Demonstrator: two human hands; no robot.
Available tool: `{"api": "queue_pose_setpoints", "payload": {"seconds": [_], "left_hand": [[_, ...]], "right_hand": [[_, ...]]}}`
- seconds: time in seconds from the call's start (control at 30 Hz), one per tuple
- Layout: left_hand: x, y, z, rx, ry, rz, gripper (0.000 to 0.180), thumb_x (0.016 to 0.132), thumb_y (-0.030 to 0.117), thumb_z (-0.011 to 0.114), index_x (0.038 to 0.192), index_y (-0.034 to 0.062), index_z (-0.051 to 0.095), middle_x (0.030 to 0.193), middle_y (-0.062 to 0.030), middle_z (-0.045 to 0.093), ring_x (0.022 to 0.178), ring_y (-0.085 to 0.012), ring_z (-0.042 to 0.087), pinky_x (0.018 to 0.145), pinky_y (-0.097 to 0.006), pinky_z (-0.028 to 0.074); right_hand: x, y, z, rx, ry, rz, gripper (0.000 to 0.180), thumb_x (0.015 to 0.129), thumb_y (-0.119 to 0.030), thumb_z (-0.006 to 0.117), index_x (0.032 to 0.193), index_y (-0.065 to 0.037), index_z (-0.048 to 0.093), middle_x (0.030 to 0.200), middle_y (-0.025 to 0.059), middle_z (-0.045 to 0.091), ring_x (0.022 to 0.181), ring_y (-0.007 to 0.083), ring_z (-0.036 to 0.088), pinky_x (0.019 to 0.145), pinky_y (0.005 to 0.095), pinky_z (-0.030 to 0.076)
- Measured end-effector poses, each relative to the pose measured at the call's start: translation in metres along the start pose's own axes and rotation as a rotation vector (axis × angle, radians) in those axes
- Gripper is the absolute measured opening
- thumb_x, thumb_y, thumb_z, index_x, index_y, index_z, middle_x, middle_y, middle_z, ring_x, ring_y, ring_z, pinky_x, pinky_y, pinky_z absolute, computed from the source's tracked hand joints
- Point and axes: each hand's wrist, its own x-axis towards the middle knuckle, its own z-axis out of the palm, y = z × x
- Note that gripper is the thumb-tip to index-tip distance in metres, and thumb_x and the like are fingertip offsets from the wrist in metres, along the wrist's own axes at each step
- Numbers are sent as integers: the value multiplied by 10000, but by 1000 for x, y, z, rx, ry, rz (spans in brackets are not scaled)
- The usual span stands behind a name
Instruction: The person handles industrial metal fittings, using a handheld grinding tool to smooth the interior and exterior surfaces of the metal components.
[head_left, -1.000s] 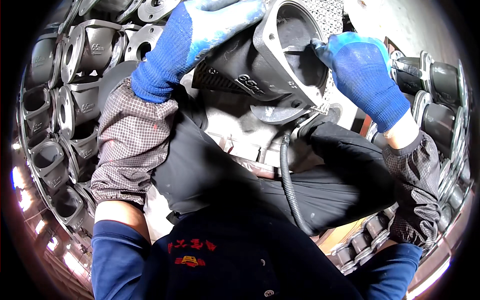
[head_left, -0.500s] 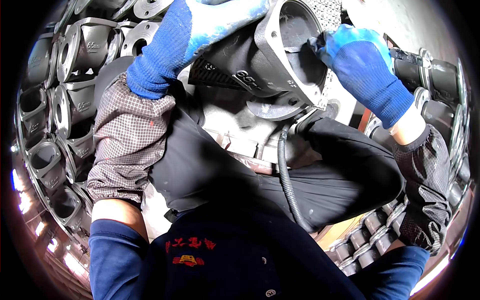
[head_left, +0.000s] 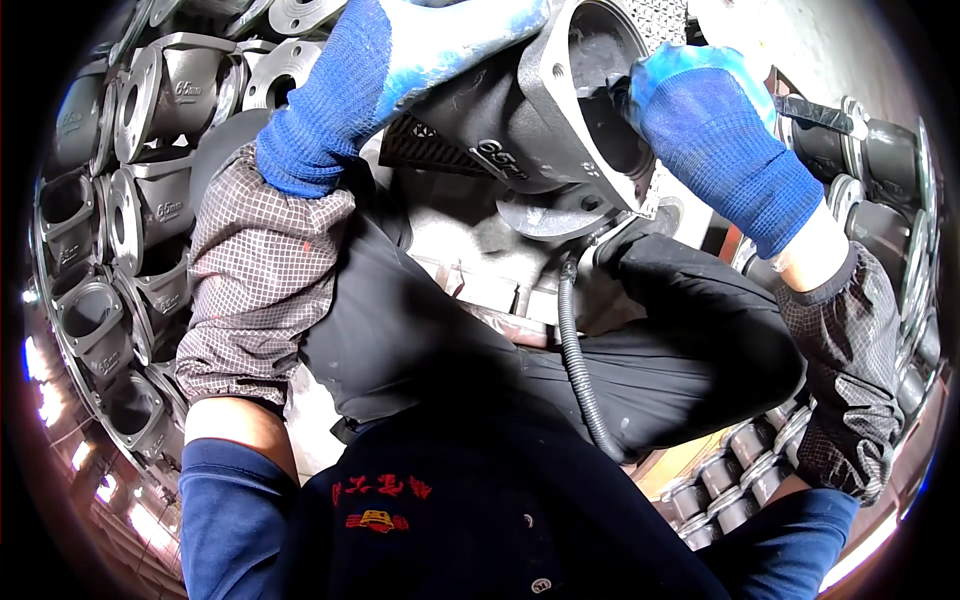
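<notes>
I hold a grey cast-metal housing (head_left: 510, 120) with a square flange and a round bore up in front of me. My left hand (head_left: 400, 70), in a blue glove, grips its body from the upper left. My right hand (head_left: 710, 130), also blue-gloved, is at the flange's bore, its fingers closed on a small tool that reaches into the opening; the tool itself is mostly hidden. A black corrugated hose (head_left: 580, 370) runs down from under the housing across my dark apron.
Stacks of similar grey flanged castings (head_left: 120, 200) fill the left side. Dark cylindrical castings (head_left: 880, 170) stand at the right, and a row of small grey ones (head_left: 730, 480) lies lower right.
The housing and both hands have shifted slightly up and to the right; my right hand stays at the bore.
</notes>
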Motion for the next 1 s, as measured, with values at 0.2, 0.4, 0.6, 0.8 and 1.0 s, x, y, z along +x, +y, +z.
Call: {"api": "queue_pose_setpoints", "payload": {"seconds": [0.2,0.4,0.6,0.8,1.0], "left_hand": [[2,0,6,-113,-14,-117,352,903,138,615,1245,63,583,1253,-153,580,1132,-236,572,984,-299,430],[2,4,-1,254,16,173,353,878,117,631,1226,71,596,1243,-153,585,1101,-251,592,956,-305,459],[3,2,2,217,16,138,355,888,122,626,1237,69,590,1247,-147,585,1114,-236,585,967,-295,448],[4,0,7,-76,4,-89,360,891,119,622,1242,47,581,1253,-141,584,1123,-228,578,976,-298,440],[4,12,-4,165,-82,-57,356,887,111,623,1235,50,587,1247,-158,585,1105,-244,592,967,-301,448]], "right_hand": [[-4,2,2,80,89,-18,201,865,-288,614,857,-105,699,774,74,648,721,187,668,639,324,531],[10,1,9,69,-72,58,225,860,-303,613,805,-104,703,754,76,650,709,182,670,631,337,534],[-2,6,7,130,45,121,227,863,-297,608,804,-99,701,718,74,652,654,184,664,608,329,530],[1,2,17,-81,187,-77,173,848,-267,626,823,-118,710,725,63,654,657,185,666,607,324,539],[12,-4,6,69,-22,28,137,819,-212,650,800,-88,704,737,83,653,684,189,675,603,320,539]]}}
